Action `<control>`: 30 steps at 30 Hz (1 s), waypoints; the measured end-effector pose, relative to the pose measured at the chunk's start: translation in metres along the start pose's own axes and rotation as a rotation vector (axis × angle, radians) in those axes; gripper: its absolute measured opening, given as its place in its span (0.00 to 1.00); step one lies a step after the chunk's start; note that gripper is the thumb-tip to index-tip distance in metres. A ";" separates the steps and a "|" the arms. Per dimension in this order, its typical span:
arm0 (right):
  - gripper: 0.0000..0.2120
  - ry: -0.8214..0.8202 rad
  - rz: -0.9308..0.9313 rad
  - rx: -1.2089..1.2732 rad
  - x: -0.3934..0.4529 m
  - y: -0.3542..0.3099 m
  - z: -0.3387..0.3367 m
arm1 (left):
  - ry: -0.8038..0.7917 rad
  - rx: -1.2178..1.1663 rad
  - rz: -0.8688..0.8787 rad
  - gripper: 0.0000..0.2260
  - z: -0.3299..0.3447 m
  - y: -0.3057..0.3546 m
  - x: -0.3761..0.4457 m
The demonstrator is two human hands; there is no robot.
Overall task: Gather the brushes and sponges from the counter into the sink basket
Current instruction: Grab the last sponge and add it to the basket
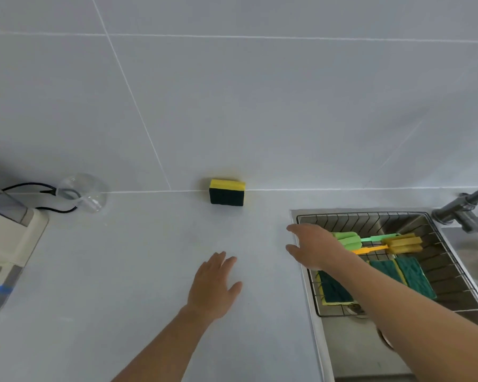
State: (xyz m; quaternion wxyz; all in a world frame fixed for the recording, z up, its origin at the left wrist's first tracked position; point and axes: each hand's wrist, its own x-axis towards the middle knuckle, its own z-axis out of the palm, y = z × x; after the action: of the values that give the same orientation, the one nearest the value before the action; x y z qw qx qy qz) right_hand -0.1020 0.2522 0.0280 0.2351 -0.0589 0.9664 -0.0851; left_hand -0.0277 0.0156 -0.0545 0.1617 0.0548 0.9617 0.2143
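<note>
Ahead, the sponge (pixel 227 191) lies well beyond both hands — left hand (pixel 214 285), right hand (pixel 313 248) — seemingly empty, fingers spread.

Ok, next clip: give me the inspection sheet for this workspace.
Surface: pale counter, bare around the hands.
Job's things: one yellow-green sponge left by the wall; green brush, orange brush and flat sponges in the sink basket.
Clutter: clear glass.
Hands: left hand open above the counter; right hand open, empty, over the basket's edge.
Cables: black cable behind the glass.
Surroundings: tiled wall, faucet, appliance at left.
</note>
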 end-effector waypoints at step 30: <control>0.36 0.096 -0.249 0.105 0.130 -0.046 -0.029 | -0.008 0.174 0.076 0.32 0.071 0.058 0.041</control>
State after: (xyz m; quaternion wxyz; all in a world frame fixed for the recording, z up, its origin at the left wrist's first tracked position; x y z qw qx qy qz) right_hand -0.2273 0.1914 0.0046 0.1790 -0.1619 0.9560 -0.1669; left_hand -0.0405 0.1036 -0.1024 0.1519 0.1061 0.9733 0.1357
